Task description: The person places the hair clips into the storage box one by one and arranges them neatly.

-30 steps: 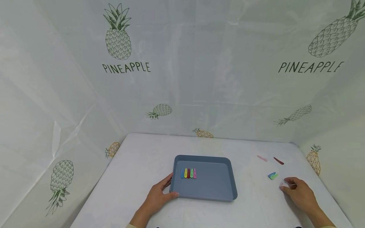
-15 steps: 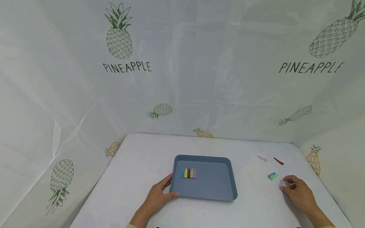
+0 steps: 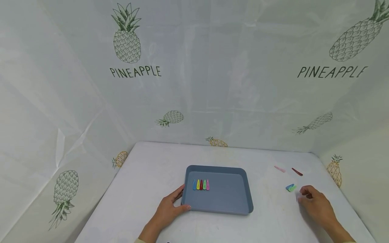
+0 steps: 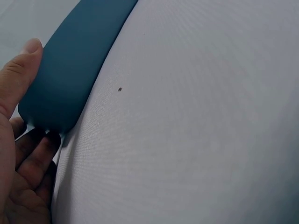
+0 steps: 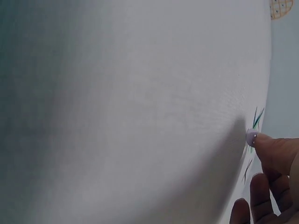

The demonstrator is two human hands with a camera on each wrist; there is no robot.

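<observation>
1. Step in hand, as judged from where I stand: secure a small item while steadying the tray. The right hand [image 3: 317, 205], lower right of the frame, is closed at thumb and forefinger on a small pale lilac-white piece [image 5: 252, 137]; its material cannot be told.
2. The left hand [image 3: 169, 208], lower centre, clasps the near-left corner of the rectangular blue-grey tray [image 3: 228, 194], smooth and rigid-looking, thumb at the rim.
3. Next move, as judged: it calls for a firm pinch and a lift clear of the neighbouring clips, with the tray held steady.
4. Orientation, held piece: fingers mask it; long axis cannot be read. Whether it touches the white, cloth-textured worktop [image 3: 152, 168] cannot be told.
5. Orientation, tray: long axis runs left to right, lower centre. At its left, five slim, metal-looking clips stand parallel, long axes up-down: blue [image 3: 194, 185], yellow [image 3: 198, 184], red [image 3: 201, 185], green [image 3: 204, 185], pink [image 3: 208, 185].
6. Orientation, right of frame: a loose pink clip [image 3: 280, 168] and dark red clip [image 3: 297, 171] slant upper left to lower right; a blue-and-green pair [image 3: 292, 188] slants lower left to upper right, near the right hand.
</observation>
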